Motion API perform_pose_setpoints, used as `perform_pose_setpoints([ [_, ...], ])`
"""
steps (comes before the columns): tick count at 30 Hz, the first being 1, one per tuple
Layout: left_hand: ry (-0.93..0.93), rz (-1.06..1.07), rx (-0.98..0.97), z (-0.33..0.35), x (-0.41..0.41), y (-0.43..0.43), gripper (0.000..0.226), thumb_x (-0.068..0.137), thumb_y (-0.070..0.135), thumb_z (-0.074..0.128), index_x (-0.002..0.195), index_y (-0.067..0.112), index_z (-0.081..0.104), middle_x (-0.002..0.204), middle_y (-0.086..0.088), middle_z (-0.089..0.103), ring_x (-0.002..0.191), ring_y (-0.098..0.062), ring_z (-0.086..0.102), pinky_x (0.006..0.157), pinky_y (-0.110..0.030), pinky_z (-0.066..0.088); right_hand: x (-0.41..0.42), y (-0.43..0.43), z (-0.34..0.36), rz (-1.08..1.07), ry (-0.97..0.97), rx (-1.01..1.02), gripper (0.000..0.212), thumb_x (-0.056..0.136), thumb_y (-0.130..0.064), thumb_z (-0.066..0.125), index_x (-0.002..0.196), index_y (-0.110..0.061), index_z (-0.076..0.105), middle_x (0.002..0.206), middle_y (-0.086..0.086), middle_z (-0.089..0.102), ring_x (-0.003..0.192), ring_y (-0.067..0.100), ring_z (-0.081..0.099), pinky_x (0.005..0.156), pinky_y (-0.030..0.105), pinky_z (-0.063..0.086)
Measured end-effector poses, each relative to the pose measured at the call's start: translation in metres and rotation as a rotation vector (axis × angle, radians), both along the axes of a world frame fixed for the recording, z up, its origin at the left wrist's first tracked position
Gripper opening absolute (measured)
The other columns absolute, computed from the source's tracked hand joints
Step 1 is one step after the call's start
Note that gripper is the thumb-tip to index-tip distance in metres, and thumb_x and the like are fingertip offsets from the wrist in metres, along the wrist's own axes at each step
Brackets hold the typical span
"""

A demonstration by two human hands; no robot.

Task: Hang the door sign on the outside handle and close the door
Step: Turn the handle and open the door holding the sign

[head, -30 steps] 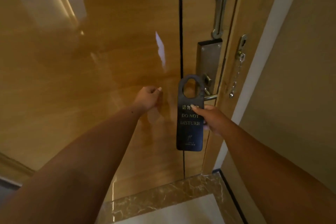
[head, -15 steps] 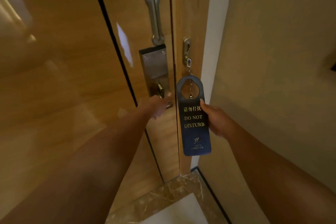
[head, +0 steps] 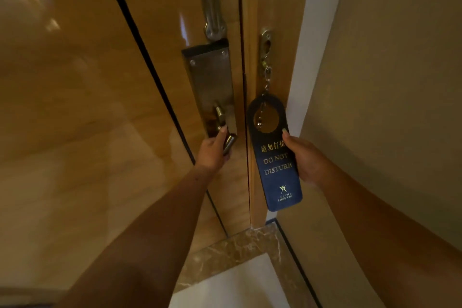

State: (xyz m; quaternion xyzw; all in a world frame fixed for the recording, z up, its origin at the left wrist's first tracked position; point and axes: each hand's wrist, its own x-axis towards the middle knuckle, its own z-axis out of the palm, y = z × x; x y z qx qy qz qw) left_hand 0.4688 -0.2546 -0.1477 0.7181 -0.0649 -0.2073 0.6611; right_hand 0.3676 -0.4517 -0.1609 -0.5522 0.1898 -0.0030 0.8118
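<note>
A glossy wooden door (head: 87,107) fills the left and stands shut against its frame (head: 275,7). On its steel lock plate (head: 212,82) sits the inside lever handle (head: 228,144), and my left hand (head: 212,150) is wrapped around that lever. My right hand (head: 303,160) holds a dark blue "DO NOT DISTURB" door sign (head: 275,157) by its right edge, upright in front of the frame, free of any handle. The sign's round hole is at the top.
A security chain (head: 266,70) hangs from a bracket on the frame, its end showing through the sign's hole. A metal swing-bar guard (head: 211,7) is above the lock plate. A beige wall (head: 387,82) is at the right, a marble threshold (head: 237,250) below.
My left hand went from the door's flat face onto the lever handle. My right hand carried the sign off the handle area to the right, in front of the frame. The view closed in.
</note>
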Motion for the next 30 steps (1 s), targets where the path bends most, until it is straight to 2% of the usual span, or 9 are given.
perform_pose_setpoints([
  [6, 0.091, 0.059, -0.023, 0.005, -0.006, -0.003, 0.035, 0.093, 0.042, 0.047, 0.078, 0.013, 0.059, 0.07, -0.003, 0.053, 0.058, -0.011, 0.05, 0.041, -0.014, 0.039, 0.001, 0.005, -0.001, 0.018, 0.008, 0.011, 0.059, 0.075, -0.051, 0.063, 0.116, -0.01, 0.065, 0.112, 0.014, 0.071, 0.104, 0.029, 0.067, 0.085, 0.041, 0.052],
  [9, 0.122, 0.103, -0.041, 0.001, -0.008, -0.002, 0.028, 0.089, 0.045, 0.055, 0.08, 0.02, 0.063, 0.08, -0.002, 0.06, 0.07, -0.012, 0.058, 0.047, -0.015, 0.045, -0.002, 0.002, 0.001, 0.056, 0.017, 0.003, 0.054, 0.074, -0.053, 0.064, 0.109, -0.012, 0.068, 0.105, 0.012, 0.073, 0.099, 0.028, 0.069, 0.077, 0.039, 0.053],
  [11, 0.101, 0.135, -0.023, -0.004, -0.008, -0.002, 0.03, 0.084, 0.05, 0.059, 0.074, 0.023, 0.068, 0.083, -0.001, 0.064, 0.074, -0.013, 0.062, 0.052, -0.019, 0.049, -0.004, -0.003, 0.003, 0.067, 0.037, -0.02, 0.054, 0.071, -0.056, 0.065, 0.105, -0.014, 0.069, 0.103, 0.012, 0.073, 0.097, 0.029, 0.07, 0.08, 0.042, 0.052],
  [15, 0.017, 0.087, 0.09, -0.006, -0.013, 0.002, 0.036, 0.065, 0.07, 0.059, 0.065, 0.037, 0.073, 0.07, 0.009, 0.068, 0.076, -0.015, 0.064, 0.066, -0.028, 0.05, -0.007, -0.008, 0.006, 0.027, 0.035, -0.063, 0.064, 0.066, -0.06, 0.068, 0.108, -0.013, 0.069, 0.102, 0.012, 0.074, 0.096, 0.029, 0.07, 0.081, 0.044, 0.053],
  [17, -0.008, 0.055, 0.157, -0.008, -0.022, 0.005, 0.05, 0.062, 0.077, 0.056, 0.066, 0.03, 0.073, 0.067, 0.005, 0.067, 0.074, -0.018, 0.063, 0.073, -0.037, 0.051, -0.009, -0.007, 0.01, 0.025, 0.034, -0.076, 0.06, 0.064, -0.061, 0.069, 0.103, -0.015, 0.071, 0.101, 0.012, 0.074, 0.096, 0.03, 0.07, 0.08, 0.044, 0.053],
  [20, -0.127, 0.005, 0.376, -0.002, -0.044, 0.011, 0.056, 0.069, 0.079, 0.042, 0.057, 0.031, 0.068, 0.052, 0.007, 0.063, 0.059, -0.013, 0.062, 0.064, -0.033, 0.048, -0.017, -0.001, 0.019, 0.052, 0.049, -0.093, 0.058, 0.065, -0.065, 0.066, 0.099, -0.019, 0.073, 0.103, 0.011, 0.074, 0.096, 0.029, 0.07, 0.082, 0.046, 0.052],
  [23, -0.262, -0.106, 0.611, 0.011, -0.069, 0.02, 0.058, 0.079, 0.072, 0.033, 0.054, 0.027, 0.06, 0.055, 0.007, 0.057, 0.064, -0.019, 0.058, 0.061, -0.031, 0.039, -0.032, 0.011, 0.029, 0.078, 0.04, -0.075, 0.065, 0.062, -0.072, 0.063, 0.102, -0.02, 0.072, 0.104, 0.009, 0.075, 0.097, 0.027, 0.07, 0.085, 0.047, 0.05],
  [27, -0.471, -0.216, 1.039, 0.034, -0.106, 0.03, 0.051, 0.086, 0.066, 0.025, 0.083, 0.025, 0.056, 0.068, 0.003, 0.05, 0.073, -0.023, 0.053, 0.068, -0.037, 0.042, -0.059, 0.03, 0.051, 0.033, -0.036, -0.059, 0.074, 0.059, -0.074, 0.063, 0.108, -0.019, 0.071, 0.11, 0.01, 0.073, 0.103, 0.03, 0.068, 0.09, 0.05, 0.048],
  [30, -0.613, -0.287, 1.265, 0.047, -0.141, 0.038, 0.048, 0.091, 0.058, 0.026, 0.097, 0.024, 0.059, 0.065, 0.004, 0.044, 0.074, -0.024, 0.055, 0.067, -0.039, 0.046, -0.091, 0.045, 0.07, -0.01, -0.08, -0.082, 0.065, 0.063, -0.072, 0.06, 0.099, -0.02, 0.074, 0.1, 0.005, 0.076, 0.095, 0.025, 0.071, 0.077, 0.041, 0.05],
])
